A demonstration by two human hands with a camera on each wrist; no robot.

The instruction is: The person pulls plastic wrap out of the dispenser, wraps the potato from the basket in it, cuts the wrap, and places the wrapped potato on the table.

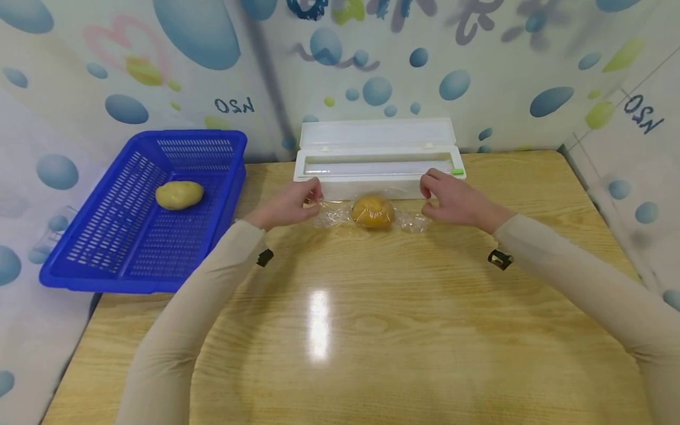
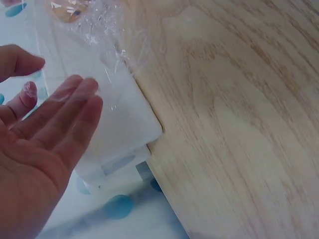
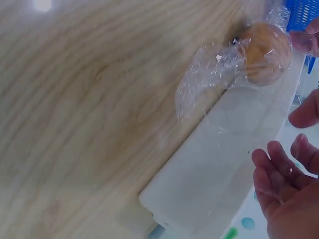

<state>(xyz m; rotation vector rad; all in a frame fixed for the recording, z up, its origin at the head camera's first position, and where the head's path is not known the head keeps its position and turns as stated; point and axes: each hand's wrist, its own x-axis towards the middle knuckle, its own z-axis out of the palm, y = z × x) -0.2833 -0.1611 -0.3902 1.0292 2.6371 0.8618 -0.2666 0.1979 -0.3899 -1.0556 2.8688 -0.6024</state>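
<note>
A rounded orange-brown piece of produce (image 1: 373, 212) sits in cling film on the table, against the front of a white cling film box (image 1: 372, 189). Crumpled film tails (image 3: 209, 69) stick out from both its sides. My left hand (image 1: 291, 203) is at the left tail; in the left wrist view its fingers (image 2: 82, 117) are nearly straight, clear film lies over their tips, and the thumb stands apart. Beyond the right tail is my right hand (image 1: 459, 199). Its fingers (image 3: 279, 174) are loosely bent, with the thumb apart and nothing visibly gripped.
On the left, a blue plastic basket (image 1: 114, 283) holds a pale potato (image 1: 179, 195). The box's lid (image 1: 377, 134) is raised toward the patterned wall, showing the film roll (image 1: 372, 168). A green slider (image 1: 457, 172) is at the box's right end. Wooden tabletop (image 1: 404, 330) extends in front.
</note>
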